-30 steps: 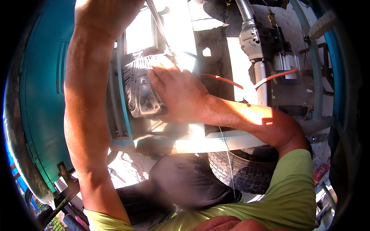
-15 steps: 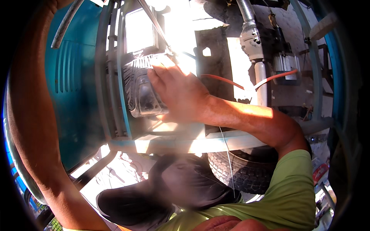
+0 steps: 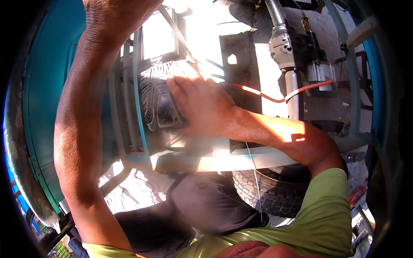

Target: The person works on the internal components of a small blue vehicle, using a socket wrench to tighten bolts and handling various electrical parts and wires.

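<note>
My right hand [image 3: 204, 103] is wrapped over the right side of a black finned housing [image 3: 165, 107] with a dark rounded face. Its fingers point up and left, and glare washes out some fingertips. The housing sits inside a teal and grey metal frame, beside upright bars [image 3: 137, 94]. My left hand [image 3: 120, 15] is raised at the upper left, and the picture's edge cuts it off. Its fingers are hidden, so what they touch cannot be seen. My left forearm crosses in front of a teal panel [image 3: 43, 99].
A red cable [image 3: 275, 99] runs right of my hand, past an axle with a bulging casing [image 3: 279, 43]. A metal crossbar [image 3: 193, 161] spans in front of me. Below it stands a knobbly tyre [image 3: 275, 195], with a thin pale wire [image 3: 254, 172] hanging nearby.
My left arm has swung right and its hand has come further into view, covering the panel's slots and a rough grey bar. My right hand stays on the housing.
</note>
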Available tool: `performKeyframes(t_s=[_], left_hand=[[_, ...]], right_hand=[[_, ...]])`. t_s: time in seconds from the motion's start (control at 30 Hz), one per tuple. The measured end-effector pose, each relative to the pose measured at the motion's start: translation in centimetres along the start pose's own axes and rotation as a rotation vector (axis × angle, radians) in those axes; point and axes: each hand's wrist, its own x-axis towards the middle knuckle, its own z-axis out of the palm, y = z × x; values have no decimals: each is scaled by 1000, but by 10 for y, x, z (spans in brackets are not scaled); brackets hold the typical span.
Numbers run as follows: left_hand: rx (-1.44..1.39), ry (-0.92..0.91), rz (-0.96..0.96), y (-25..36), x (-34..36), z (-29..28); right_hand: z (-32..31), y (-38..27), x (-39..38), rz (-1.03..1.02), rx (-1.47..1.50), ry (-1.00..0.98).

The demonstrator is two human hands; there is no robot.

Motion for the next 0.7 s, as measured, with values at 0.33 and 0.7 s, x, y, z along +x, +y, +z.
performKeyframes(t_s=[0.33, 0.7], left_hand=[[-501, 311, 35, -1, -8, 23], [-269, 385, -94, 15, -23, 24]], right_hand=[[1, 1, -1, -34, -35, 51], [-1, 2, 2, -23, 82, 131]])
